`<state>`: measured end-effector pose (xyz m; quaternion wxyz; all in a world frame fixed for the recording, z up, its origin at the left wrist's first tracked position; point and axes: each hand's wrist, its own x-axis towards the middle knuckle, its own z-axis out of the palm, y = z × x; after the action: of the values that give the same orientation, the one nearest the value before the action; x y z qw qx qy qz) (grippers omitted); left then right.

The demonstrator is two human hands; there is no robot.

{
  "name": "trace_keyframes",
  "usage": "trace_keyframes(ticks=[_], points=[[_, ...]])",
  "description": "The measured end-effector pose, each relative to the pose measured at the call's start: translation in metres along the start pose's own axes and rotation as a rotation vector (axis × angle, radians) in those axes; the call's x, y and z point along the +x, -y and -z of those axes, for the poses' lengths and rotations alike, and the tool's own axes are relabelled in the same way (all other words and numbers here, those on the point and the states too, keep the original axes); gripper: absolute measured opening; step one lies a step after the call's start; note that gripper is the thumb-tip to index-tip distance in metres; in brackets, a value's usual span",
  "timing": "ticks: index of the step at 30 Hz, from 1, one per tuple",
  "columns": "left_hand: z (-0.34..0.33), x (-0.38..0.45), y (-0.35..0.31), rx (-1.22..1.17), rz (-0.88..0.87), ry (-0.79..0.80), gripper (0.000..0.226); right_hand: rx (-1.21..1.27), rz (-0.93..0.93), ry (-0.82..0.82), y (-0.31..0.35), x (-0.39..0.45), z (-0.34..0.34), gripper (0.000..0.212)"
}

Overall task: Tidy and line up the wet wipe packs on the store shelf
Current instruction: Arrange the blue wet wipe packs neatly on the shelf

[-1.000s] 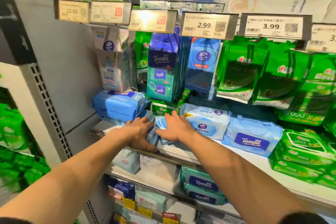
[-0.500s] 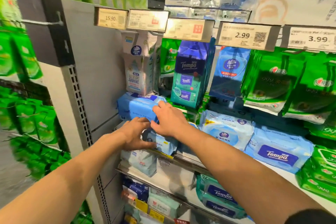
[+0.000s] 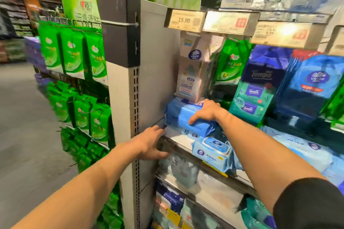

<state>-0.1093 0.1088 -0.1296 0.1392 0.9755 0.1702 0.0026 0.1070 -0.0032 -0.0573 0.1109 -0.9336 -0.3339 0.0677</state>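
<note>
White shelf (image 3: pixel 177 136): blue Tempo pack (image 3: pixel 183 117) at left end, lidded pale-blue pack (image 3: pixel 214 152) near front edge

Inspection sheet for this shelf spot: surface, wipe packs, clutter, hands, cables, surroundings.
Surface: white shelf, packs lying on it.
Job's things: blue Tempo pack at the left end; small Vinda pack at the front edge.
Clutter: nothing seen.
Hands: right hand grips the blue Tempo pack from above; left hand open by the shelf's left end, contact unclear.
Cables: nothing seen.
Surroundings: hanging packs above, price tags, green packs on the side rack, aisle floor.
</note>
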Motion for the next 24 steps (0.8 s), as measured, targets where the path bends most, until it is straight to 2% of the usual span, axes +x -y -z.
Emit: trace_keyframes(ticks=[4,9,16,21,24], points=[[-0.004,-0.004,0.004,0.009,-0.001,0.069,0.081,0.022,-0.035,-0.09,0.007,-0.021,-0.005,0.12],[-0.002,-0.004,-0.012,0.029,0.003,0.111,0.081,0.096,-0.012,-0.184,0.012,-0.046,-0.011,0.15],[0.0,-0.019,-0.044,0.031,0.008,0.041,0.086,0.053,0.067,-0.214,0.008,-0.08,-0.006,0.153],[0.01,-0.025,-0.054,0.021,0.056,-0.02,0.066,0.075,0.057,-0.174,0.001,-0.095,0.003,0.154],[0.009,-0.028,-0.06,-0.019,0.059,0.021,0.062,0.148,0.023,-0.134,-0.004,-0.098,0.007,0.15]])
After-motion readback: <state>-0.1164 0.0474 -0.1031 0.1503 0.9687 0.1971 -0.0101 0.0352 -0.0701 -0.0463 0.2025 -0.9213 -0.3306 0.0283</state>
